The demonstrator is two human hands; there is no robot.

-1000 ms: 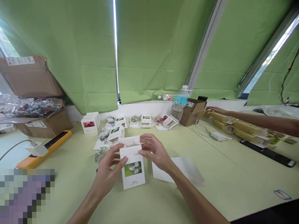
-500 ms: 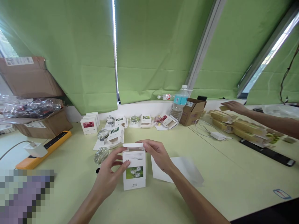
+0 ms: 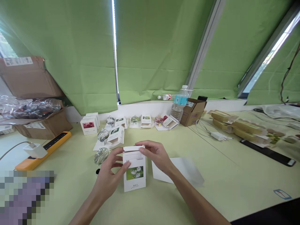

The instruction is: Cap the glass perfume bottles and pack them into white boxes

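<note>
**Two hands close on a white carton, flap end pointing away**

A white carton (image 3: 134, 168) lies with its long axis running straight away from the person, on a pale green table (image 3: 211, 184). Its narrow white top flap (image 3: 133, 148) stands at the far end. The front shows a photo of white blossoms on green (image 3: 134, 173), with lines of small print above and below it, too small to read.

The left hand (image 3: 109, 178) grips the carton's left side, with its fingertips (image 3: 126, 165) pressed against the front face. The right hand (image 3: 156, 154) comes in from the far right, its fingers (image 3: 142, 150) clamped on the carton's upper edge just below the flap. The hands stay apart, with the carton between them.

Just left of the carton sits a clear glass ornament (image 3: 101, 156). Just right lies a white paper sheet (image 3: 180, 170). Farther off, beyond the carton, stand a row of small open white boxes (image 3: 116, 135) and a water bottle with a blue label (image 3: 179, 104), its writing unreadable. Well right of the carton lie long yellow boxes (image 3: 236, 128).
</note>
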